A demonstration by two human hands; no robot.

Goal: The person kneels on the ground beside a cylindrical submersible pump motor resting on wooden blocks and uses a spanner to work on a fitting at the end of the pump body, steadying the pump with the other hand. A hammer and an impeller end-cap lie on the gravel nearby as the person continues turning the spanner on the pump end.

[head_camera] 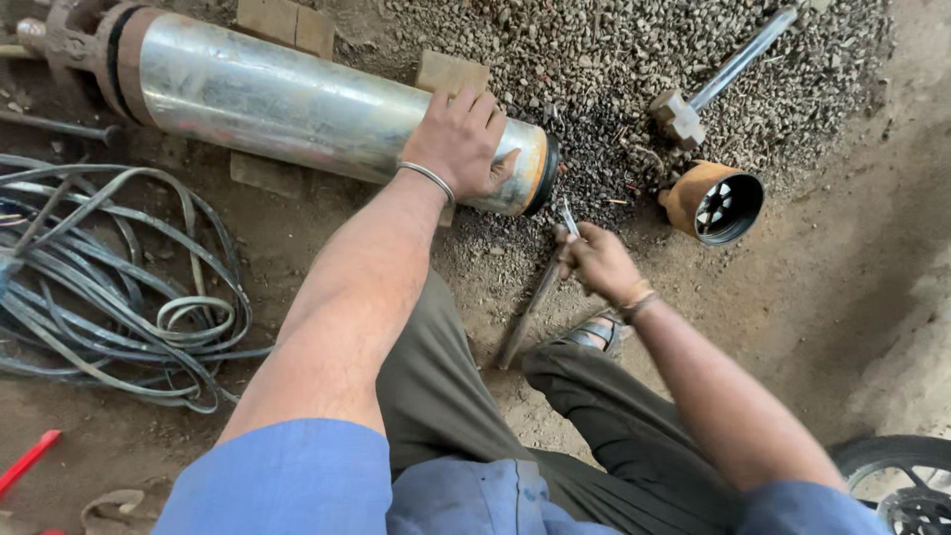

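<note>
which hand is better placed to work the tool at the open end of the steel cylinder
Probably the right hand: it grips the metal rod tool, whose tip sits close to the cylinder end. The left hand lies flat on the cylinder, bracing it.

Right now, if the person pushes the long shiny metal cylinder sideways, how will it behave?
The metal cylinder is round and lies on its side, so it would probably try to roll. The wooden blocks beside and under it likely stop that. It looks thick and long, so probably heavy. The left hand resting on top also steadies it.
</note>
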